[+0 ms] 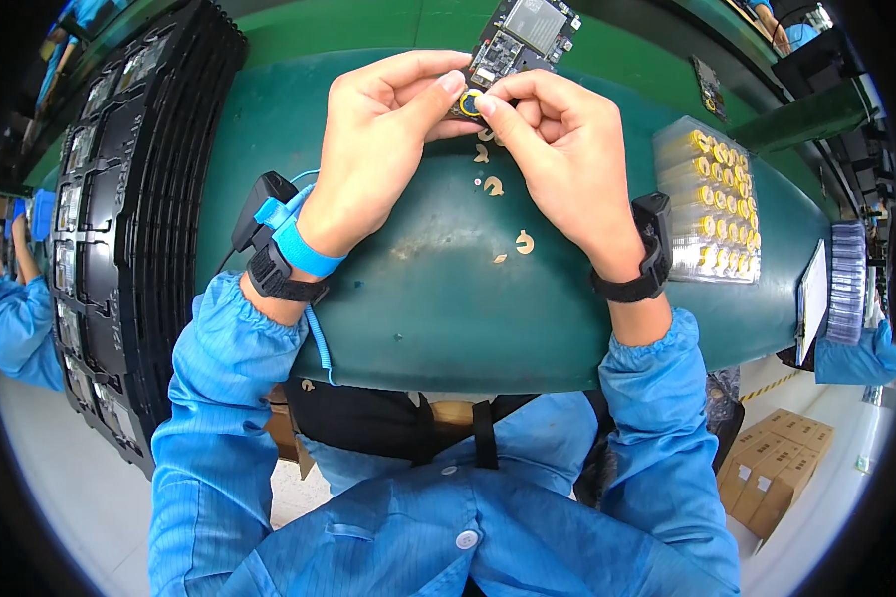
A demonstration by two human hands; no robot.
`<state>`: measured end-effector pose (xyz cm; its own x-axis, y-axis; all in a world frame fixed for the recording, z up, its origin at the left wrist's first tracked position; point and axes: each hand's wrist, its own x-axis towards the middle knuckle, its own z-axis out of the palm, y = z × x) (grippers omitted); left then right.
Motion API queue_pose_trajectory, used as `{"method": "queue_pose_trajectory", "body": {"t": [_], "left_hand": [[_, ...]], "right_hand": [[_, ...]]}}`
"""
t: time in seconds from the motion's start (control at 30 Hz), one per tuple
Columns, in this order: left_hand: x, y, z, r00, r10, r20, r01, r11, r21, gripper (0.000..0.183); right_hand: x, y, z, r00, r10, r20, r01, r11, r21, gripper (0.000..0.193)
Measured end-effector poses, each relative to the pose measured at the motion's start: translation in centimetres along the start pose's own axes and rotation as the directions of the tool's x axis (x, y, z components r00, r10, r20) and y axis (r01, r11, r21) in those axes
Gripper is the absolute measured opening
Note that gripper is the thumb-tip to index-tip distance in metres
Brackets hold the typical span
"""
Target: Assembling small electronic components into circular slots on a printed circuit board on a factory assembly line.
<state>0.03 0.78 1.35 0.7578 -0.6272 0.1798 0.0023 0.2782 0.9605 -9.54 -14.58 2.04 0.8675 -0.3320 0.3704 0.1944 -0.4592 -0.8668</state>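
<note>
A dark circuit board (505, 66) with a silver metal shield is held up above the far part of the green table. My left hand (383, 124) grips the board's lower left edge, with its thumb at a small round coin cell (471, 102) that has a yellow rim and a dark middle. From the other side, my right hand (560, 129) pinches at the coin cell's right edge with thumb and forefinger. Its other fingers are curled in. The fingertips partly cover the cell and the board's lower end. Below the hands lie several cream, ring-shaped scraps (494, 186).
Stacked black trays (119, 229) stand at left. At right, a clear tray (682, 249) holds rows of yellow-rimmed coin cells (729, 204). Another board (708, 88) lies at far right. A blue coiled cord (319, 343) hangs near my left wrist. Other people's blue sleeves (25, 323) show at the sides.
</note>
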Motion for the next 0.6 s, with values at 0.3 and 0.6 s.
{"method": "queue_pose_trajectory", "body": {"t": [0.3, 0.6], "left_hand": [[-0.18, 0.01, 0.13, 0.994, 0.092, 0.065, -0.094, 0.995, 0.032, 0.036], [-0.28, -0.04, 0.45, 0.995, 0.090, 0.037, -0.091, 0.996, 0.025, 0.036]], "right_hand": [[0.04, 0.58, 0.15, 0.998, -0.033, -0.055, 0.039, 0.992, 0.116, 0.009], [-0.28, 0.35, 0.44, 0.996, -0.031, -0.086, 0.043, 0.988, 0.148, 0.008]]}}
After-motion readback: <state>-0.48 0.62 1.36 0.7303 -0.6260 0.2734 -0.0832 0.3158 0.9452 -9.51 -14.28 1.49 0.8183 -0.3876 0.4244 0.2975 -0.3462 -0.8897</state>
